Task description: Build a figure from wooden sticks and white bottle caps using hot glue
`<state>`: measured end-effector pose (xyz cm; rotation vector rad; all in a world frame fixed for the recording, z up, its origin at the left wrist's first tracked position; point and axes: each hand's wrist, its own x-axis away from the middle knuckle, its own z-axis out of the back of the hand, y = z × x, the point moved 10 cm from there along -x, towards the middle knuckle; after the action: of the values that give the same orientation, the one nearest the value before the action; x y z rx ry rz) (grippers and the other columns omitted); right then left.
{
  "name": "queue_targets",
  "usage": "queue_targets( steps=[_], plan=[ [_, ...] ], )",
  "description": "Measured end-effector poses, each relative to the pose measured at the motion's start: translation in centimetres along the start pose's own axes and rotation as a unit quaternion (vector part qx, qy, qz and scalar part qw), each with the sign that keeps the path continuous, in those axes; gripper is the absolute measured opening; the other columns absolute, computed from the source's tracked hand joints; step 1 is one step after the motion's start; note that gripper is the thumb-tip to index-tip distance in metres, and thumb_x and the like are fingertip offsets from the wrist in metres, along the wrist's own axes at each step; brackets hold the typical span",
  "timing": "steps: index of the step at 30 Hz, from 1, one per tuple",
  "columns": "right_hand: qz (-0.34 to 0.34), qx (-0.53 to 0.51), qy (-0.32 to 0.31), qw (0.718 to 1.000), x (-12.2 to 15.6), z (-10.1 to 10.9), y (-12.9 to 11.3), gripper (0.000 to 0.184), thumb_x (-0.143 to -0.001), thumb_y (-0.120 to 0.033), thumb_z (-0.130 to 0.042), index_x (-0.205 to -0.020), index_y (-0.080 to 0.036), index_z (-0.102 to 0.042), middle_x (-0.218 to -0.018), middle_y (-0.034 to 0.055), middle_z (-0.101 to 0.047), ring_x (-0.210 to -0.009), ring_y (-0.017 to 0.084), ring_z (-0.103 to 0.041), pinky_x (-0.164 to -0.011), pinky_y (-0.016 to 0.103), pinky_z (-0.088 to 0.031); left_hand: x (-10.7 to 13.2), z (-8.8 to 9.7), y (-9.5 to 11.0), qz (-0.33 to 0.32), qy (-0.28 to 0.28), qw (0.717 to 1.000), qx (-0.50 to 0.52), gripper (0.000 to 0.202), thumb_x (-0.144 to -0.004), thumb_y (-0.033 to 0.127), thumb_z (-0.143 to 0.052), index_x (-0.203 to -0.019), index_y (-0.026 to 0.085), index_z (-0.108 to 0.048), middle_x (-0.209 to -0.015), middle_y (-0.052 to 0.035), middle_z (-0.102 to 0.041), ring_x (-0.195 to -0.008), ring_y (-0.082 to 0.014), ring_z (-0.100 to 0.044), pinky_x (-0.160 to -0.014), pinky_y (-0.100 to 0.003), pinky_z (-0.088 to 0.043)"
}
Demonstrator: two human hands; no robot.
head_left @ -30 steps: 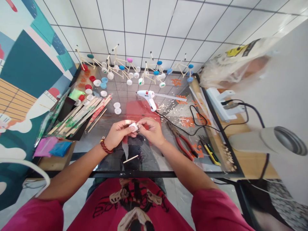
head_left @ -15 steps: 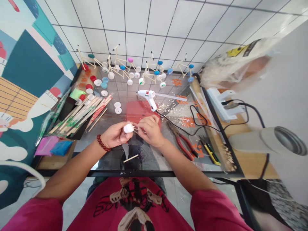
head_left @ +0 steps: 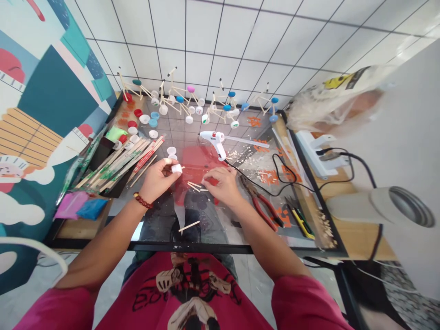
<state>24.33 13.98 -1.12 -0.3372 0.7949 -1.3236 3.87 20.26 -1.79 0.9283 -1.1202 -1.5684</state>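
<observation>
My left hand (head_left: pixel 157 178), with a red bead bracelet at the wrist, pinches a small white bottle cap (head_left: pixel 176 168) a little above the glass table (head_left: pixel 220 229). My right hand (head_left: pixel 222 184) rests low on the glass, its fingertips closed on thin wooden sticks (head_left: pixel 194 185) that lie between the two hands. A white glue gun (head_left: pixel 216 140) lies just beyond my right hand, its black cord trailing right. One short loose stick (head_left: pixel 189 226) lies nearer my body.
Bundled chopsticks (head_left: pixel 120 162) lie at left beside loose red, white and blue caps (head_left: pixel 142 120). Stick-and-cap models (head_left: pixel 192 103) line the tiled wall. Red pliers (head_left: pixel 263 204) and a yellow cutter (head_left: pixel 302 222) lie at right, near a power strip (head_left: pixel 318 149).
My hands have parted: the left carried the white cap up and to the left, while the right lowered to the glass with the sticks. The view shifted slightly.
</observation>
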Motion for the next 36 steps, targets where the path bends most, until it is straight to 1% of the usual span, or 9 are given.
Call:
queue_targets(
  steps=[7, 11, 17, 21, 23, 25, 27, 32, 36],
  plan=[
    [-0.029, -0.001, 0.007, 1.000, 0.0, 1.2, 1.3, 0.014, -0.075, -0.019, -0.066, -0.081, -0.025, -0.077, -0.094, 0.0025, -0.077, -0.095, 0.022, -0.067, -0.098, 0.043, -0.030, 0.6, -0.3, 2.5, -0.127, 0.000, 0.973, -0.195, 0.034, -0.080, 0.034, -0.069, -0.108, 0.015, -0.074, -0.102, -0.0092, -0.068, -0.080, -0.0191, -0.065, -0.077, -0.032, -0.053],
    [-0.060, -0.006, 0.003, 0.998, -0.2, 1.9, 2.2, 0.030, -0.076, -0.011, -0.053, -0.088, -0.024, -0.076, -0.093, 0.0029, -0.077, -0.096, 0.022, -0.067, -0.095, 0.042, -0.030, 0.7, -0.8, 2.4, -0.117, -0.035, 0.962, -0.246, 0.037, -0.085, 0.032, -0.065, -0.118, 0.017, -0.073, -0.101, -0.0067, -0.063, -0.073, -0.0154, -0.061, -0.078, -0.032, -0.054],
    [0.006, 0.073, -0.054, 0.996, 0.3, 0.7, 0.9, 0.037, -0.073, -0.004, -0.051, -0.088, -0.026, -0.078, -0.096, 0.0034, -0.074, -0.098, 0.022, -0.064, -0.096, 0.045, -0.029, 0.5, -1.3, 1.9, -0.091, -0.095, 0.948, -0.291, 0.042, -0.075, 0.029, -0.077, -0.115, 0.016, -0.073, -0.105, -0.0081, -0.062, -0.086, -0.0205, -0.064, -0.088, -0.036, -0.053],
    [-0.067, 0.078, 0.083, 0.991, -0.1, 3.6, 3.0, 0.028, -0.079, -0.015, -0.055, -0.100, -0.022, -0.072, -0.102, 0.0084, -0.072, -0.100, 0.025, -0.063, -0.095, 0.044, -0.039, 0.2, -1.2, 1.3, -0.072, -0.144, 0.957, -0.241, 0.038, -0.070, 0.021, -0.078, -0.108, 0.018, -0.074, -0.107, -0.0074, -0.064, -0.088, -0.0208, -0.066, -0.082, -0.034, -0.055],
    [-0.117, 0.097, 0.154, 0.976, -0.5, 5.2, 4.5, 0.037, -0.079, -0.028, -0.063, -0.114, -0.018, -0.067, -0.112, 0.0145, -0.069, -0.106, 0.030, -0.060, -0.095, 0.046, -0.043, 0.1, -1.0, 1.0, -0.062, -0.144, 0.963, -0.217, 0.036, -0.070, 0.021, -0.078, -0.106, 0.018, -0.074, -0.103, -0.0061, -0.065, -0.084, -0.0199, -0.066, -0.078, -0.033, -0.054],
    [-0.145, 0.122, 0.165, 0.968, -1.8, 5.5, 5.6, 0.061, -0.072, -0.041, -0.073, -0.125, -0.013, -0.060, -0.120, 0.0203, -0.065, -0.112, 0.036, -0.057, -0.097, 0.052, -0.044, 0.0, -0.9, 1.0, -0.058, -0.130, 0.966, -0.214, 0.039, -0.071, 0.023, -0.079, -0.109, 0.018, -0.073, -0.098, -0.0047, -0.066, -0.080, -0.0190, -0.065, -0.076, -0.032, -0.054],
    [-0.151, 0.125, 0.123, 0.973, -3.9, 4.5, 6.2, 0.073, -0.068, -0.047, -0.078, -0.128, -0.011, -0.058, -0.123, 0.0227, -0.064, -0.113, 0.038, -0.057, -0.099, 0.054, -0.044, 0.0, -0.9, 1.3, -0.066, -0.112, 0.963, -0.235, 0.042, -0.072, 0.026, -0.080, -0.113, 0.018, -0.073, -0.096, -0.0041, -0.066, -0.079, -0.0185, -0.064, -0.077, -0.032, -0.052],
    [-0.153, 0.031, 0.024, 0.987, -7.9, 1.7, 6.7, 0.033, -0.081, -0.041, -0.061, -0.102, -0.016, -0.067, -0.096, 0.0125, -0.070, -0.089, 0.029, -0.062, -0.087, 0.046, -0.050, 0.3, -1.5, 1.6, -0.089, -0.134, 0.949, -0.270, 0.046, -0.071, 0.024, -0.083, -0.116, 0.019, -0.073, -0.102, -0.0051, -0.065, -0.077, -0.0171, -0.063, -0.075, -0.030, -0.051],
    [-0.169, -0.054, 0.069, 0.982, -7.3, 2.5, 6.4, 0.032, -0.082, -0.041, -0.057, -0.101, -0.017, -0.067, -0.090, 0.0087, -0.072, -0.082, 0.027, -0.062, -0.086, 0.045, -0.051, 0.5, -1.6, 1.7, -0.088, -0.201, 0.946, -0.238, 0.041, -0.070, 0.015, -0.080, -0.111, 0.018, -0.073, -0.104, -0.0051, -0.064, -0.069, -0.0129, -0.060, -0.066, -0.027, -0.049]
  ],
)
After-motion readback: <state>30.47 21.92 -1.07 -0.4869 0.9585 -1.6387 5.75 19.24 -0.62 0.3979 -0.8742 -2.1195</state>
